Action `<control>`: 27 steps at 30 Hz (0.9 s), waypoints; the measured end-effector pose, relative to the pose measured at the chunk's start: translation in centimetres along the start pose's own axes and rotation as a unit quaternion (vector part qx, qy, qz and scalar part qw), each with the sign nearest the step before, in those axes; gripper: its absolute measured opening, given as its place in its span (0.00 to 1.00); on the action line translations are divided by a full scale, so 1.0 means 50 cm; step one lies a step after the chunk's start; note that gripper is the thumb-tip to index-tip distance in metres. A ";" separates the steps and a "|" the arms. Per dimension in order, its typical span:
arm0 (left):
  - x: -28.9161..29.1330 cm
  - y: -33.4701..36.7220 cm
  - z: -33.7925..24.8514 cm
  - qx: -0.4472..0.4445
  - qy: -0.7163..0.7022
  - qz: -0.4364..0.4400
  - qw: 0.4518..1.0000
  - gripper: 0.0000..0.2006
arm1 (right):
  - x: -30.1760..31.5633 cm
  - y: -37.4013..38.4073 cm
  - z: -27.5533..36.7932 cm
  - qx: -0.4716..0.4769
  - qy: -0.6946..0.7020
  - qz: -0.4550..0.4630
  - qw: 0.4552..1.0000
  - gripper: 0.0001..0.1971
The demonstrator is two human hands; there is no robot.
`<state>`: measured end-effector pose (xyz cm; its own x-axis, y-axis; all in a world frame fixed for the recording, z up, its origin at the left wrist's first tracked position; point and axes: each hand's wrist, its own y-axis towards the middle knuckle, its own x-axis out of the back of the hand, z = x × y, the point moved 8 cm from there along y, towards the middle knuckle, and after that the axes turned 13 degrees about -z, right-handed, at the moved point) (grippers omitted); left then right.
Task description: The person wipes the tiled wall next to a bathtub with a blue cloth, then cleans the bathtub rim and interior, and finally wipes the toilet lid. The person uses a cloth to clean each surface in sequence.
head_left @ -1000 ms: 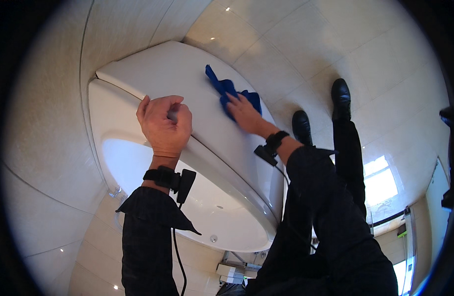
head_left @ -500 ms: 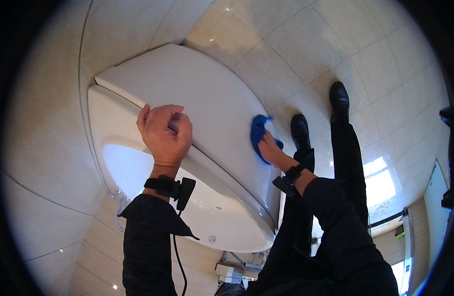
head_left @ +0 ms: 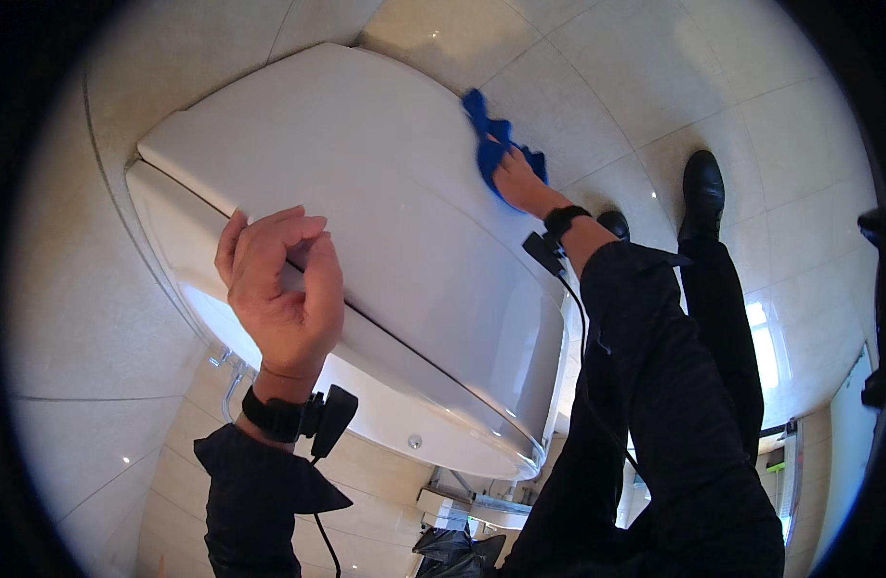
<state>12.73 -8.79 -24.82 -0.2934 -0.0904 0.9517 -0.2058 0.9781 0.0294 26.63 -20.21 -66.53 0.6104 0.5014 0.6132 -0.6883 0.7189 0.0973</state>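
Note:
The white side panel (head_left: 337, 164) of a bathtub runs across the middle of the view, with a dark seam between it and the tub's rim (head_left: 395, 371). My right hand (head_left: 522, 185) presses a crumpled blue cloth (head_left: 487, 154) against the panel's outer edge, near the floor. Part of the cloth sticks out beyond my fingers. Over the rim and seam is my left hand (head_left: 284, 284), fingers half curled and apart, holding nothing. Whether it touches the rim I cannot tell.
Beige tiles cover the floor (head_left: 597, 106) and the wall (head_left: 57, 289). My black shoes (head_left: 703, 183) stand on the floor to the right. A metal tub fitting (head_left: 233, 390) is at the left, and a black plastic bag (head_left: 452, 551) lies at the bottom.
My right hand has slid the blue cloth away from me along the panel's outer edge. My left hand has shifted a little left, its fingers loosening. The whole view has also shifted.

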 end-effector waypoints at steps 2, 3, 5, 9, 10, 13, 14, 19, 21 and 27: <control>0.007 -0.005 0.001 -0.004 0.018 -0.001 1.000 0.07 | -0.034 -0.093 -0.020 -0.095 0.015 0.153 0.984 0.12; 0.012 -0.007 -0.002 -0.004 0.028 -0.001 1.000 0.07 | -0.023 -0.145 -0.026 -0.200 0.083 0.139 0.966 0.12; 0.016 -0.012 -0.005 -0.003 0.044 0.003 0.999 0.07 | 0.010 -0.252 -0.007 -0.338 0.165 0.175 0.910 0.13; 0.003 -0.006 -0.007 -0.008 0.047 0.011 0.999 0.07 | 0.012 -0.424 -0.014 -0.504 0.219 0.364 0.752 0.33; 0.003 -0.007 -0.003 -0.008 0.052 0.011 0.999 0.07 | 0.019 -0.430 -0.008 -0.591 0.257 0.307 0.701 0.33; 0.000 -0.001 -0.016 -0.005 0.047 0.014 0.999 0.07 | 0.006 -0.374 -0.034 -0.515 0.256 0.286 0.767 0.32; -0.001 0.000 -0.018 -0.005 0.049 0.017 0.999 0.07 | 0.000 -0.324 -0.043 -0.402 0.201 0.285 0.847 0.29; -0.001 -0.003 -0.026 -0.005 0.057 0.035 0.998 0.08 | -0.018 -0.045 -0.065 -0.144 0.055 0.184 0.971 0.19; 0.000 -0.003 -0.028 -0.002 0.050 0.040 0.998 0.09 | 0.019 0.064 -0.081 -0.214 0.173 0.095 0.957 0.18; -0.002 -0.014 -0.028 0.011 0.041 0.051 0.998 0.12 | 0.008 0.134 -0.098 -0.481 0.427 0.146 0.752 0.35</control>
<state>14.19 -9.22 -24.50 -0.2357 0.0254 0.9715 -0.1995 0.9771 -0.0739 24.21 -12.83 -69.47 0.8004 0.5357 -0.2690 -0.4910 0.3285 -0.8069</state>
